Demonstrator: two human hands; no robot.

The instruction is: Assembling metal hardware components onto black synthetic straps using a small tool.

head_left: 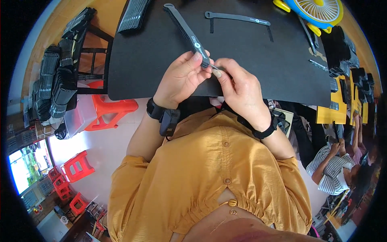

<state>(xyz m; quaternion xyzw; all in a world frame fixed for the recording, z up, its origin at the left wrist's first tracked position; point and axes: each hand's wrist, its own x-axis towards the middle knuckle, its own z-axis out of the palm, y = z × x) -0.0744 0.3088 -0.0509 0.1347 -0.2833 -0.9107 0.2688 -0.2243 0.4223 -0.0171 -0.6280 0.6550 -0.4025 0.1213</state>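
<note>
Dark grey and black, slim and layered, the strap bundle (183, 32) sits with its near end in the left hand (179, 76), the thumb pressed on its top face and the fingers curled beneath. Its long axis runs away from this grip, slanting leftward over the table to a rounded, slotted tip. The left hand carries it; the right hand (244, 88) is just beside the near end, on the grip's right, thumb and forefinger pinched on a thin pale sliver (215, 67) that meets or nearly meets the bundle's end. What the sliver is, I cannot tell.

The bundle's top face looks smooth and matte with a white printed mark; its sides are dark and ridged by stacked layers. Beyond the grip and to the right, a single strap (238, 18) lies crosswise, slotted end leftward, two short dark strips (212, 26) jutting toward the person. Farther off to the left is a neat strap stack (134, 16); far right, a glossy yellow-and-blue fan (318, 10) with a ribbed round grille. Beneath everything, the tabletop (278, 68) is flat, dull black.
</note>
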